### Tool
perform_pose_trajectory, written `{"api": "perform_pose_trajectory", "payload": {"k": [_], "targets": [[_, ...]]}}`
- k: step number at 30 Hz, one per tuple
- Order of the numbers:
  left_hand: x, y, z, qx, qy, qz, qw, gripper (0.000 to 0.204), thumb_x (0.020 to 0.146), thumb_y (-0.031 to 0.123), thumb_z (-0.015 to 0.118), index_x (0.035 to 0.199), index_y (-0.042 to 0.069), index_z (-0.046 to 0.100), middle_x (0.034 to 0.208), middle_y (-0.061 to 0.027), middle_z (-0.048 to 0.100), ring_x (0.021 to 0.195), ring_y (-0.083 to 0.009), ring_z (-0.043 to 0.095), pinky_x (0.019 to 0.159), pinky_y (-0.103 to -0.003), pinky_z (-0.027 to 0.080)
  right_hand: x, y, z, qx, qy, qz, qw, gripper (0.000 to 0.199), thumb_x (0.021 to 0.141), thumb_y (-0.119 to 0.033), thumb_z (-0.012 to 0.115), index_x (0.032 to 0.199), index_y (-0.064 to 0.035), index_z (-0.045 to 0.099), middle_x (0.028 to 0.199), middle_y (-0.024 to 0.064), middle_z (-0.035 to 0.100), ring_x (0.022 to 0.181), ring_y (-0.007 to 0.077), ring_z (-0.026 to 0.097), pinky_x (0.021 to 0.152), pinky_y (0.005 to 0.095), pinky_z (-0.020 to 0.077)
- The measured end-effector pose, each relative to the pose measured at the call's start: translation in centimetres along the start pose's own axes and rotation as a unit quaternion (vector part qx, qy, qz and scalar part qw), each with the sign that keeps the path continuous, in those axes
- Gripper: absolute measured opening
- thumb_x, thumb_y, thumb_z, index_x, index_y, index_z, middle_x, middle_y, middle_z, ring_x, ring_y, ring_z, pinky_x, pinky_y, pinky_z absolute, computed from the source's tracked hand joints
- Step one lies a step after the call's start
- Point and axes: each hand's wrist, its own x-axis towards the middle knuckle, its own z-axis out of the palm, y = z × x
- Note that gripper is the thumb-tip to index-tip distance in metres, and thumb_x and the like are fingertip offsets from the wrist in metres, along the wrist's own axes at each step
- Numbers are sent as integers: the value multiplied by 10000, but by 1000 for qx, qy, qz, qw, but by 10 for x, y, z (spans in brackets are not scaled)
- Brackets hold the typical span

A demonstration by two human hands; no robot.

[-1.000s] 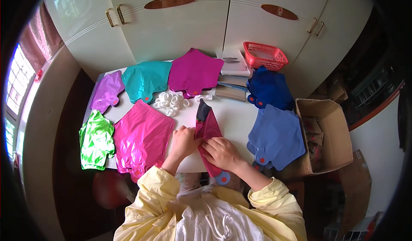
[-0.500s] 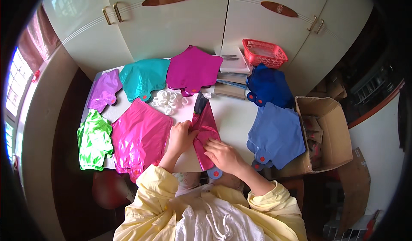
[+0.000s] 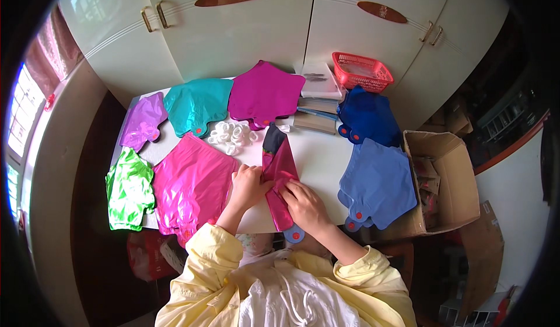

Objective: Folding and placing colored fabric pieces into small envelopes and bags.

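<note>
A narrow folded bundle of foil balloons [image 3: 277, 161], magenta with a dark end at the top and a blue-grey tab at the bottom, lies upright on the table in front of me. My left hand [image 3: 248, 185] grips its left edge, fingers curled and thumb across the foil. From the right, my right hand [image 3: 307, 208] pinches the middle of it, fingertips bent close to the left thumb. Just beyond the dark end sits a pile of white ribbon rolls [image 3: 230, 134].
Flat foil balloons lie around the white table: pink [image 3: 195, 181], green [image 3: 129, 190], lilac [image 3: 143, 119], teal [image 3: 198, 102], purple [image 3: 263, 94], dark blue [image 3: 367, 114], grey-blue [image 3: 378, 178]. At the back are flat packs [image 3: 318, 104] and a red basket [image 3: 373, 82]; a cardboard box [image 3: 452, 181] stands right.
My right hand's fingers have gone from lying stretched over the foil to bending and pinching it near the left thumb. The left hand keeps its hold.
</note>
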Motion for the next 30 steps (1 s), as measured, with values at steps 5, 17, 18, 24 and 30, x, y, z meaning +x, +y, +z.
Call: {"api": "perform_pose_trajectory", "payload": {"k": [5,17,18,24,30], "targets": [[-2,-1,-2,-12,-3,22,1000,294,703,291,723,815,41,614,803,-87,632,901,-298,551,745,-453,396,0,1,-2,42,-16,-3,999,279,778,-57,539,1044,-20,612,1045,123,608,1013,269,587,900,360,476],[-10,-12,5,-91,57,157,982,226,688,145,752,748,-14,604,744,-151,594,773,-335,550,686,-413,468,-5,0,3,-35,26,40,998,279,774,-104,595,1025,16,618,1082,132,607,977,272,592,879,367,475],[-12,-10,3,-77,46,144,986,223,687,138,752,709,-19,596,740,-148,591,773,-329,548,683,-407,467,-5,-1,3,-40,28,42,998,280,773,-108,597,1022,17,619,1083,135,607,980,274,592,880,368,475],[-16,-6,5,-82,94,163,979,275,674,115,757,556,-33,559,696,-129,565,748,-303,530,660,-397,458,-9,1,4,-61,32,40,997,289,763,-129,604,1008,23,623,1065,148,620,1003,284,590,888,378,475],[-19,-3,3,-60,101,164,979,280,676,112,750,525,-28,560,687,-105,556,741,-288,524,646,-389,451,-9,-1,0,-83,35,39,995,281,773,-170,598,976,20,635,1060,145,626,1025,277,579,896,389,463]]}}
